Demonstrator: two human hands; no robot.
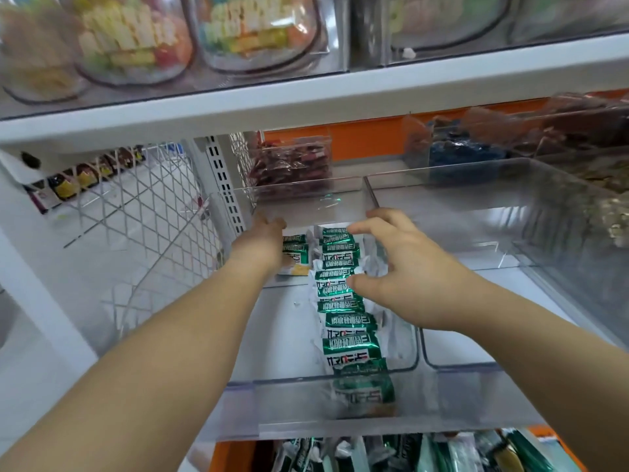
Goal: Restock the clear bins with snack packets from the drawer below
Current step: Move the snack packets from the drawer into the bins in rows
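In 1 clear bin, the right hand, fingers spread and relaxed, rests its thumb on the row of green snack packets running beneath it, while the left hand, just to its left, reaches farther back, fingertips hidden, grip impossible to tell.

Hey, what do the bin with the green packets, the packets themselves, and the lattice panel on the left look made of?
Bin: clear rigid plastic, perhaps acrylic; its walls are see-through with glossy edges. Green packets: shiny metallised film, judging by glints and crinkled ends. Lattice panel: probably white-coated metal wire, thin crossing rods.
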